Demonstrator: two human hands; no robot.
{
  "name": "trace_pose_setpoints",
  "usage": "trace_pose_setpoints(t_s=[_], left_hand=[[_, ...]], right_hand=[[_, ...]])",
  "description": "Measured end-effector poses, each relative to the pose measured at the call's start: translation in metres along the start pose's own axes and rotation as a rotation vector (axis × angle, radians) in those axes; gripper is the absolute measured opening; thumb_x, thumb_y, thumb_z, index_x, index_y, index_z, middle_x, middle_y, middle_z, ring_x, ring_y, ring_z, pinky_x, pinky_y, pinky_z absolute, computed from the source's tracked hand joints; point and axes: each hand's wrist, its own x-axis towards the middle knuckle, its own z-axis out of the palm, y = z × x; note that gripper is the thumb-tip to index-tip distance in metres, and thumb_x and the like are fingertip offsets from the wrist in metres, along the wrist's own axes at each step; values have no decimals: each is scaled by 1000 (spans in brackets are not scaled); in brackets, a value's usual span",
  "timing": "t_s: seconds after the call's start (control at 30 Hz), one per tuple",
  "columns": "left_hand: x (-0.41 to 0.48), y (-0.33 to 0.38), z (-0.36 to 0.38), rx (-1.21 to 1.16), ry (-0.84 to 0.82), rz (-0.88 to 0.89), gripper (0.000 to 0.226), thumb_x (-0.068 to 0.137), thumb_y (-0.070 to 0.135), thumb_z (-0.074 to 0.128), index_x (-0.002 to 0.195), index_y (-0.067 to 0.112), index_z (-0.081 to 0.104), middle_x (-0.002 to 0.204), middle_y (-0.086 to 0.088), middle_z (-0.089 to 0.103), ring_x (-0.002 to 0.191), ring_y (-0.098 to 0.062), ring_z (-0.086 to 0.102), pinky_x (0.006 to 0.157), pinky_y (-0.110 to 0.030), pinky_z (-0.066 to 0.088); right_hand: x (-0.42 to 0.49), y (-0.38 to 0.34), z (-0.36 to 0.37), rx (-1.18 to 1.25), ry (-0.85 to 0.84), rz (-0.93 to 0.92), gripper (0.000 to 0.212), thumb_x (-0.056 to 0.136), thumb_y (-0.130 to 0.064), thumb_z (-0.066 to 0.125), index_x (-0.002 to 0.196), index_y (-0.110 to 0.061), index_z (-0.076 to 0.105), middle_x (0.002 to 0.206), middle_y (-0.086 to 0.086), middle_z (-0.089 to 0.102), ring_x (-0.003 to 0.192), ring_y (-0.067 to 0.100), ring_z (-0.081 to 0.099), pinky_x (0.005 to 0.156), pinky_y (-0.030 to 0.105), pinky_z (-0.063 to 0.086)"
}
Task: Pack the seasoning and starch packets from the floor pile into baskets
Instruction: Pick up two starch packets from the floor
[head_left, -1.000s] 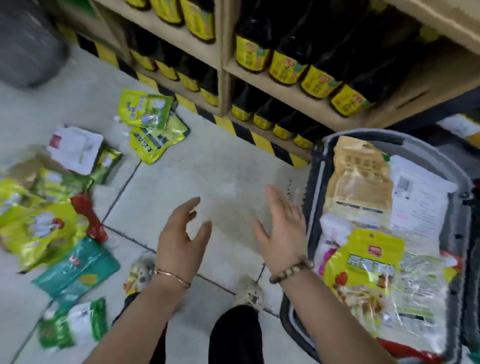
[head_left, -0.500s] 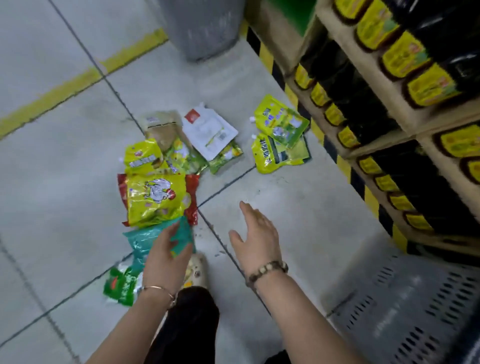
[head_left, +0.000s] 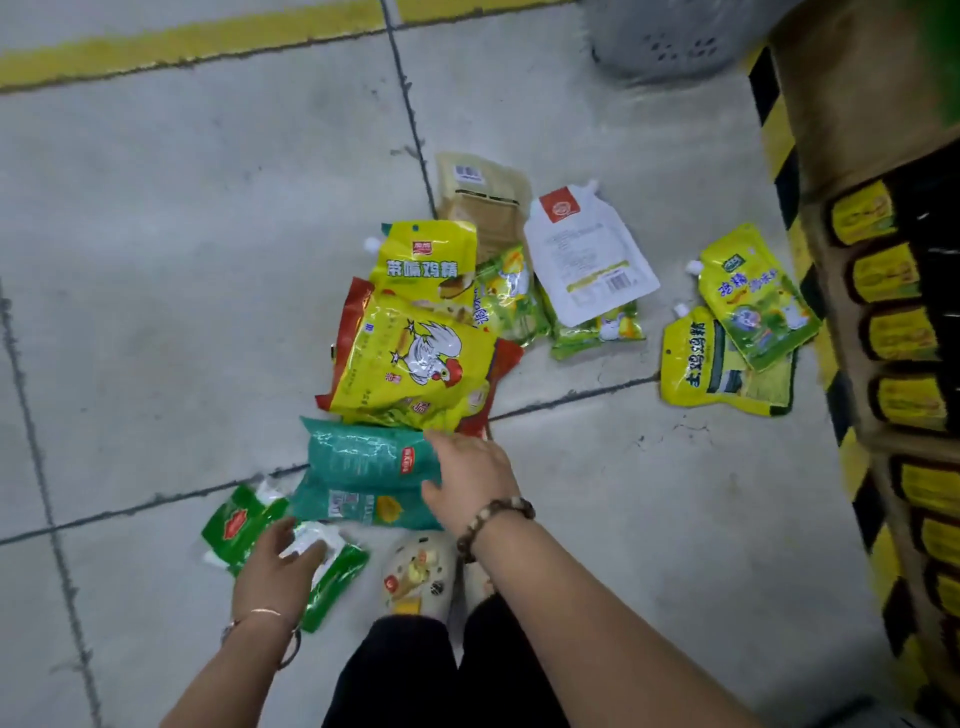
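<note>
A: Packets (head_left: 498, 291) of seasoning and starch, where were they?

B: They lay in a loose pile on the grey floor (head_left: 182, 260), one over another. A big yellow packet with a chicken (head_left: 415, 364) was in the middle. A teal packet (head_left: 358, 457) was just under its near edge, and a green and white packet (head_left: 234, 525) was nearest to the person. Two yellow-green pouches (head_left: 748, 296) lay apart, close to the shelf (head_left: 883, 291).

A: And the hands?

B: The left hand (head_left: 275, 569) rested on the green and white packet, fingers nearly straight, not closed around it. The right hand (head_left: 475, 478) was spread over the right end of the teal packet, touching it, gripping nothing.

A: Was a basket there?

B: A grey basket (head_left: 665, 36) stood at the far edge, partly cut off. Its inside was not in view.
</note>
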Motion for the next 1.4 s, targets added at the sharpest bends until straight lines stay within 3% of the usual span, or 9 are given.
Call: trace_pose_setpoints(t_s=[0.13, 0.3, 0.43, 0.53, 0.6, 0.77, 0.97, 1.13, 1.4], left_hand=[[48, -45, 5, -16, 96, -164, 58, 83, 17, 70, 134, 1, 47, 136, -21, 50, 123, -39, 47, 103, -43, 35], [99, -100, 24, -378, 247, -454, 65, 73, 24, 80, 125, -3, 51, 124, -23, 58, 110, -40, 57, 101, -44, 42], [116, -119, 43, -620, 301, -564, 72, 69, 23, 83, 128, 0, 49, 127, -22, 56, 113, -38, 56, 99, -41, 41], [123, -119, 50, -592, 381, -633, 101, 51, 44, 88, 133, 6, 42, 134, -23, 49, 119, -41, 49, 103, -49, 38], [123, -115, 49, -577, 407, -692, 98, 61, 39, 85, 136, 2, 34, 138, -23, 44, 125, -40, 45, 104, -47, 36], [124, -115, 49, -748, 316, -568, 66, 67, 35, 81, 116, -1, 55, 119, -14, 61, 104, -31, 59, 77, -27, 53], [98, -88, 28, -755, 407, -414, 33, 82, 6, 70, 113, -4, 62, 96, -11, 59, 78, -21, 57, 78, -28, 43], [68, -64, -1, -732, 390, -315, 25, 83, 4, 68, 107, 5, 63, 101, -14, 64, 83, -24, 59, 80, -33, 48], [-23, 2, -51, -688, 263, -100, 20, 84, 1, 64, 103, 8, 61, 89, -11, 64, 66, -18, 57, 68, -28, 47]], right_hand=[[45, -9, 47, -136, -55, -48, 52, 89, -22, 54, 138, -19, 38, 139, 5, 46, 129, 24, 39, 109, 39, 27], [89, -3, 84, -299, -84, -72, 62, 90, -37, 56, 143, -19, 29, 149, 7, 31, 136, 25, 27, 110, 42, 23], [110, -1, 100, -392, 7, -84, 63, 86, -50, 57, 137, -19, 36, 140, 3, 41, 125, 26, 34, 98, 39, 30], [119, -4, 107, -466, 85, -78, 65, 81, -58, 58, 129, -16, 43, 130, 5, 47, 117, 25, 38, 93, 38, 30], [123, -8, 117, -517, 121, -79, 59, 82, -54, 60, 124, -14, 46, 123, 6, 51, 112, 24, 41, 90, 37, 30], [129, -14, 136, -439, 98, -65, 39, 94, -26, 52, 131, -19, 44, 123, 6, 56, 114, 25, 47, 89, 38, 34], [98, -10, 117, -304, -1, -66, 29, 98, -35, 45, 121, -17, 48, 109, 10, 64, 107, 28, 56, 82, 34, 37], [47, -9, 90, -132, -43, -31, 29, 98, -31, 44, 124, -18, 44, 104, 12, 65, 96, 30, 61, 69, 34, 46], [-48, -1, 38, 712, 232, 275, 20, 87, -9, 61, 102, -22, 59, 92, -5, 66, 90, 21, 63, 81, 45, 54]])
